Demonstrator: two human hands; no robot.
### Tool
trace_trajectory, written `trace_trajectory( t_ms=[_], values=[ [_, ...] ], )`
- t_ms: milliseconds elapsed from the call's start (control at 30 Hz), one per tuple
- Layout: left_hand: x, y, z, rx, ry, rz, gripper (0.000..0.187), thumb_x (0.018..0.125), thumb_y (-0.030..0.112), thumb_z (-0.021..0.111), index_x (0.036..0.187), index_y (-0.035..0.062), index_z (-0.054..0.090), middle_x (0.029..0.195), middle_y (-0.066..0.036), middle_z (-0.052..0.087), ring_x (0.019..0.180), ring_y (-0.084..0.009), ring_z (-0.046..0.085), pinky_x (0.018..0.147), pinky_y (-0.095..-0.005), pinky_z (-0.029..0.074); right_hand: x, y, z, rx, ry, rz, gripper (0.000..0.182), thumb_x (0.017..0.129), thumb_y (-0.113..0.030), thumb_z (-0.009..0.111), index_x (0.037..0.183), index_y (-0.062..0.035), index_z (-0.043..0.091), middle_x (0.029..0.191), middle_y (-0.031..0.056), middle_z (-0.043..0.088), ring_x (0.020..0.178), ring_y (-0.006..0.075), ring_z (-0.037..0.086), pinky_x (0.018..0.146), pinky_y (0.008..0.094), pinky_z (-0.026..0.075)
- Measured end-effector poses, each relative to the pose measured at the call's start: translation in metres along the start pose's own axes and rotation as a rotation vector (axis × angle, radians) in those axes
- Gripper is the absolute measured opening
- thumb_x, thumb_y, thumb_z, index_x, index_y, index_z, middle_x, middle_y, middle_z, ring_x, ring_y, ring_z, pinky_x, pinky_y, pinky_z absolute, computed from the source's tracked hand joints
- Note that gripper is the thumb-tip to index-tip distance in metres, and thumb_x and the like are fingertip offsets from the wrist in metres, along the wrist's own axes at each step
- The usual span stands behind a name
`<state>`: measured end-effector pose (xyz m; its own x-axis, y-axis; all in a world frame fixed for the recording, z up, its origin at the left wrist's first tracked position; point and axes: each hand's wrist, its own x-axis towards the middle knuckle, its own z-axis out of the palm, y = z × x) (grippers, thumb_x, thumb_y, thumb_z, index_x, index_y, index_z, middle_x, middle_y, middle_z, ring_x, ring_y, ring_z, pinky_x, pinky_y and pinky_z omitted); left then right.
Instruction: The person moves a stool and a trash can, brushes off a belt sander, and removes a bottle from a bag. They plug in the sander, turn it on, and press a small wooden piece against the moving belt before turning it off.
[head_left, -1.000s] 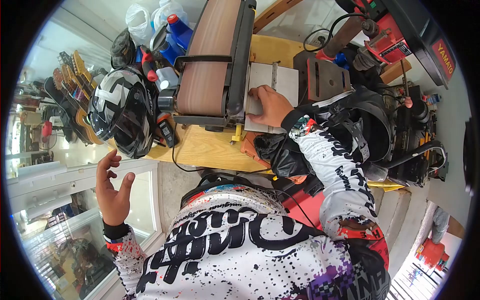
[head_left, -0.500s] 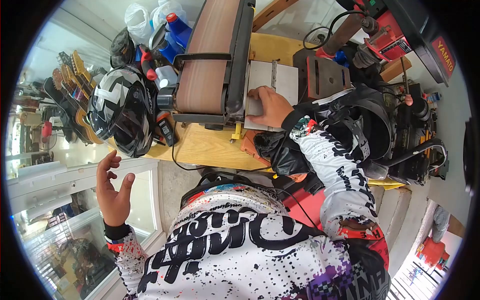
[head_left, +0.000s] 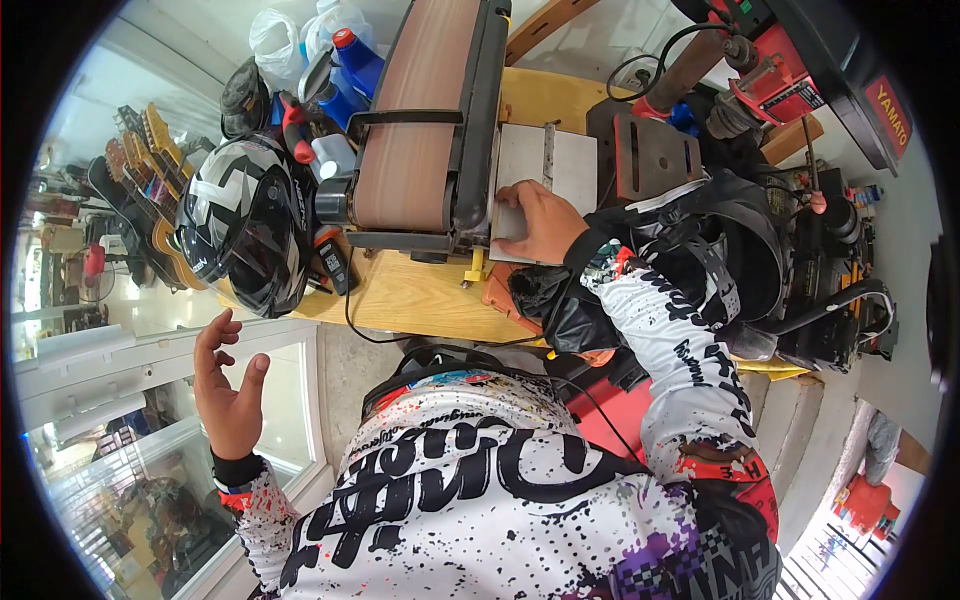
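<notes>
My right hand (head_left: 543, 222) rests on the pale metal side table (head_left: 560, 158) of a belt sander. Its thumb and fingers close on a small grey block-like piece (head_left: 509, 222), partly hidden, at the sander's right side. The reddish-brown sanding belt (head_left: 412, 140) looks smeared lengthwise, with a black bar across it. My left hand (head_left: 230, 390) is raised in the air at the left, fingers apart and holding nothing. Nearest to it is a black, white and grey motorcycle helmet (head_left: 245, 225) on the bench.
On the wooden bench (head_left: 410, 300) lie a black handheld device (head_left: 335, 262) and a cable. Blue bottles (head_left: 358, 65) stand behind the helmet. To the right are a red drill press (head_left: 775, 85), its slotted table (head_left: 655, 155) and a black face shield (head_left: 740, 240). Guitars (head_left: 140, 190) stand far left.
My left hand has shifted down very slightly. My right hand stays at the side table with almost the same grip on the grey piece.
</notes>
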<state>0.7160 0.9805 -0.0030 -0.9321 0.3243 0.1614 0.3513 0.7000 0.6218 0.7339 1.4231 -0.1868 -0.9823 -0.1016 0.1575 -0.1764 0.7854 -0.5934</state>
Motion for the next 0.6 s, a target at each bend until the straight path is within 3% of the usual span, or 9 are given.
trace_trajectory(
  t_ms=[600],
  values=[
    [0.0042,0.0024,0.0009,0.007,-0.016,0.008,0.057,0.084,0.017,0.075,0.136,0.0073,0.053,0.118,-0.007,0.061,0.107,-0.0160,0.054,0.086,-0.0299,0.040,0.0037,0.0043,-0.0036,-0.010,0.013,-0.024,0.062,0.072,-0.036,0.080,0.114,-0.0014,0.052,0.107,0.0169,0.060,0.100,0.0354,0.062,0.086,0.0417,0.051]
  ],
)
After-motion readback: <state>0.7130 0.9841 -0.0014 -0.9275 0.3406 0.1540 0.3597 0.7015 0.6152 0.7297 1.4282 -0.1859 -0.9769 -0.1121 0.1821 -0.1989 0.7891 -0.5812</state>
